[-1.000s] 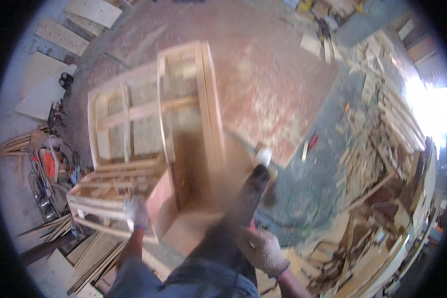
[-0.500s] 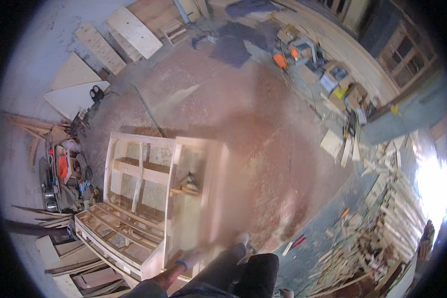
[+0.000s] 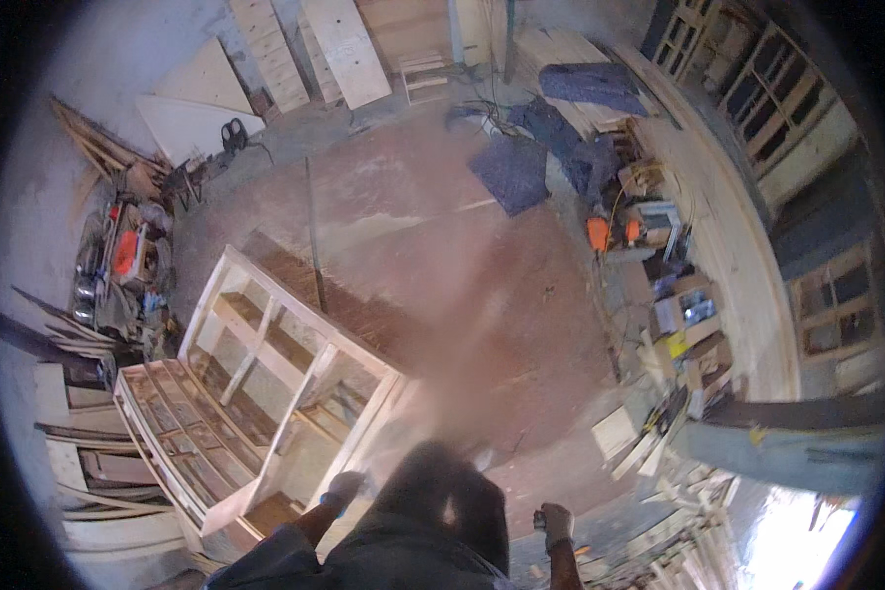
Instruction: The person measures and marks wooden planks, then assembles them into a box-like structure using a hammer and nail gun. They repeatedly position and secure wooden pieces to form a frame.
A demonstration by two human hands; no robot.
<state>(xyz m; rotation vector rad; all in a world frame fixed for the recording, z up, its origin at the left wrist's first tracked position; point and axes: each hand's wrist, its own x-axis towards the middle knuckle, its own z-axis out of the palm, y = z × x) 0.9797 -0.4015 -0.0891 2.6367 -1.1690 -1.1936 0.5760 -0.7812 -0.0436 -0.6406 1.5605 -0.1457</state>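
A bare wooden frame point(image 3: 244, 514), shaped like a sofa with a slatted seat and an upright back, stands on the floor to the left in front of me. My left hand point(image 3: 345, 485) is beside its near right end; it is blurred, so its fingers do not show clearly, and I cannot tell whether it touches the wood. Held low on my right side, away from the frame, my right hand point(image 3: 557, 522) is closed. Something small and dark shows at its fingers, too unclear to name.
Wood offcuts point(image 3: 698, 551) are heaped at the lower right. Boxes and tools, with an orange item point(image 3: 598, 234), line the right side. Dark cloth point(image 3: 511, 177) lies on the far floor. Boards point(image 3: 344, 54) lean on the back wall; a thin strip point(image 3: 315, 236) lies behind the frame.
The whole view has turned, and the frame now appears slanted, its back's right end nearer me. My right hand has come into sight. My left hand stays near the frame's end.
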